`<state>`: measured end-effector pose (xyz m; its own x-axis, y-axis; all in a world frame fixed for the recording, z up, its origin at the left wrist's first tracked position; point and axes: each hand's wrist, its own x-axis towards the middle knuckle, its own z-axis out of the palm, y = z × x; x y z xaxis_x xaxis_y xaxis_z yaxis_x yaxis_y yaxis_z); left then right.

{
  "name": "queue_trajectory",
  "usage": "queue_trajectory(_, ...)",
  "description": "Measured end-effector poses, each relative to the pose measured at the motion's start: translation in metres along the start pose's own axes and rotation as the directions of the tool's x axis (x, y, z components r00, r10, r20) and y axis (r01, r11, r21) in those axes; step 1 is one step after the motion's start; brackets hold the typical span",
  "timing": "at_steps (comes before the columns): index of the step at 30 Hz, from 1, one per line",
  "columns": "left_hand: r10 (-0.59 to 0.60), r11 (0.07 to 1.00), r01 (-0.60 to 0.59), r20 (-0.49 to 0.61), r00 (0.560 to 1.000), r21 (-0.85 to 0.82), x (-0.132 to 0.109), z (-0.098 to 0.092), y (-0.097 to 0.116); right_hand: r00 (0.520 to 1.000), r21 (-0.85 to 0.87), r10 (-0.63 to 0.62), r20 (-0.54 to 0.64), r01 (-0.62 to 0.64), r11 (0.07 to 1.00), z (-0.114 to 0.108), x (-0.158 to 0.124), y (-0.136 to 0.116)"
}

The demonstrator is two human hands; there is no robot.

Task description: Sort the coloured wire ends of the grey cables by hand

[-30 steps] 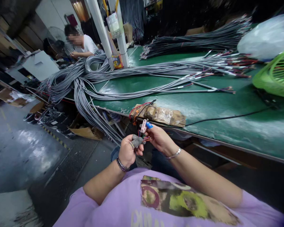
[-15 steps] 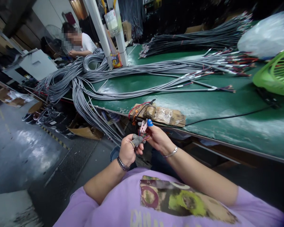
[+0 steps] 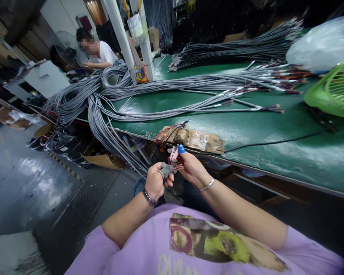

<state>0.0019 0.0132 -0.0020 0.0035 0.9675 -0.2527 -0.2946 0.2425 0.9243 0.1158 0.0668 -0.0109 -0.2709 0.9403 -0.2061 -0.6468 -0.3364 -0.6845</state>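
Observation:
My left hand [image 3: 154, 182] is closed around the end of a grey cable [image 3: 166, 170], thumb on top. Thin coloured wires [image 3: 177, 166] fan out of that cable end. My right hand [image 3: 192, 166] pinches those wires and holds a small pink-handled tool [image 3: 174, 154] upright between its fingers; one fingertip wears a blue cap [image 3: 181, 149]. Both hands hover just below the front edge of the green worktable [image 3: 275, 130], close to my chest.
A taped brown block with red and black leads [image 3: 193, 138] sits at the table edge above my hands. Long grey cable bundles [image 3: 172, 86] spread over the table and hang off its left side. A green basket [image 3: 334, 91] and plastic bag [image 3: 323, 44] lie far right. Another person [image 3: 99, 55] works far left.
My hands have stayed almost still; the right hand and pink tool shifted slightly up and left. The view drifted a little.

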Motion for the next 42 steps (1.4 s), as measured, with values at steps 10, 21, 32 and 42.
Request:
queue_trajectory(10, 0.021, 1.000, -0.021, 0.002, 1.000, -0.002, -0.003, -0.001, 0.000, 0.996, 0.140, 0.091, 0.019, -0.093, 0.986, -0.001, -0.001, 0.002)
queue_trajectory(21, 0.039, 0.997, -0.043, -0.081, 0.996, -0.058, -0.019, 0.002, 0.002, 0.996, 0.040, 0.065, 0.061, -0.067, 0.997, -0.008, -0.005, -0.002)
queue_trajectory(32, 0.002, 0.989, -0.017, -0.103, 0.995, -0.146, -0.011, 0.008, 0.002, 0.993, 0.021, 0.053, 0.104, -0.055, 0.998, -0.007, -0.001, 0.002)
queue_trajectory(42, -0.034, 0.993, 0.022, -0.102, 0.994, -0.116, -0.010, 0.009, -0.004, 0.996, 0.127, 0.074, 0.054, -0.081, 0.989, -0.005, 0.004, 0.009)
